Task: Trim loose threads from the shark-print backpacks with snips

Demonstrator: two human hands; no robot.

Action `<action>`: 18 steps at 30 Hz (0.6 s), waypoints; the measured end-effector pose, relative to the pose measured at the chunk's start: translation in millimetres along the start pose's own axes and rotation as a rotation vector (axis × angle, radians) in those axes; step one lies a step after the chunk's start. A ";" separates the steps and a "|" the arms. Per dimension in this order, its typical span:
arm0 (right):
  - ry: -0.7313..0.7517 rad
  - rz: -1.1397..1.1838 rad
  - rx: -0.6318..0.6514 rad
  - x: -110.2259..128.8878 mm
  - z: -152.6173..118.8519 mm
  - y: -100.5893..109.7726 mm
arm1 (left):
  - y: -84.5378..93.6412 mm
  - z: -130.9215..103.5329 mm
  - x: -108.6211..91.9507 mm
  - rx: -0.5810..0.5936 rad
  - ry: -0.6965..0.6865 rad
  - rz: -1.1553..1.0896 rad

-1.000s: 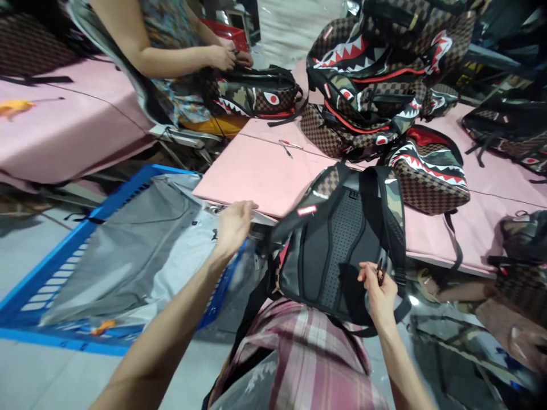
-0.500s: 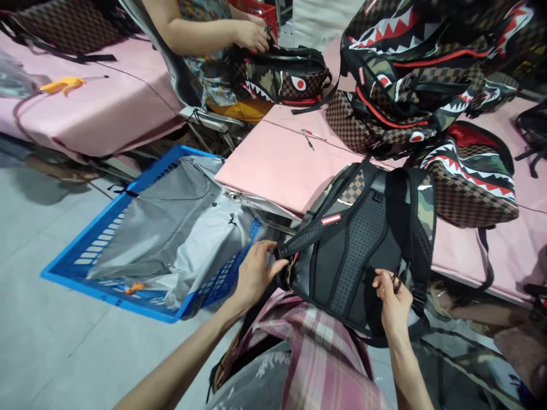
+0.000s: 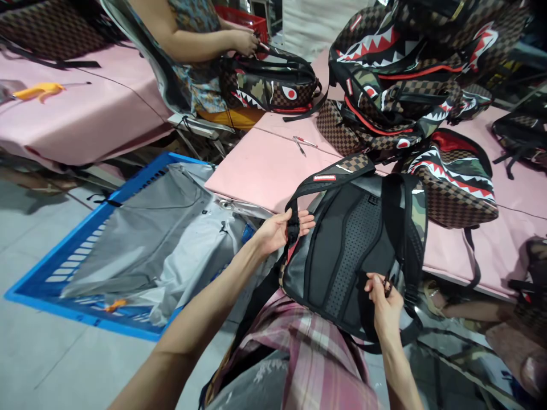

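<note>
A black backpack (image 3: 356, 250) with checkered and camouflage trim lies back panel up, across my lap and the table edge. My left hand (image 3: 284, 230) is open at its left side, fingers stretched out under a shoulder strap (image 3: 331, 172). The strap's black buckle (image 3: 293, 228) rests across those fingers, and the strap arches up off the pack. Over the lower right of the back panel, my right hand (image 3: 387, 299) is closed around a small dark object (image 3: 388, 286), mostly hidden by the fingers.
Shark-mouth backpacks (image 3: 384, 97) are piled on the pink table (image 3: 252, 159), with pens (image 3: 302, 145) nearby. A blue crate (image 3: 85, 324) lined with grey fabric stands on the floor at left. Across the table, a co-worker's hands (image 3: 245, 42) work on another backpack (image 3: 273, 85).
My left hand has moved right and up, its fingers now extended beneath the buckle, and the left strap is lifted into an arch. My right hand stays closed at nearly the same spot.
</note>
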State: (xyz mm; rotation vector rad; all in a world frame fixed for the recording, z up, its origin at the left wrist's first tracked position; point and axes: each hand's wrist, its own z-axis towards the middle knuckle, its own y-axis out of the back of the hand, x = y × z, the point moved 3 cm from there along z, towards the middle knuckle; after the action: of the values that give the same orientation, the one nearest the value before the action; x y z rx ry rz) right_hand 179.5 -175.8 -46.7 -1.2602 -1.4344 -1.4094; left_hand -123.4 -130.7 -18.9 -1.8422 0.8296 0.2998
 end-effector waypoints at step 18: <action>0.436 -0.122 0.464 86.6 28.7 -152.5 | -3.1 -9.3 -3.2 -0.042 0.058 -0.106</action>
State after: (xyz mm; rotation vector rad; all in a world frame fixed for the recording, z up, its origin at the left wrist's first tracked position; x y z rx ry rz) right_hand 15.6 -121.6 -4.4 -0.5419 -1.4317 -1.2334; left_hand -125.3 -136.9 -11.0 -1.9345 0.7672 0.1990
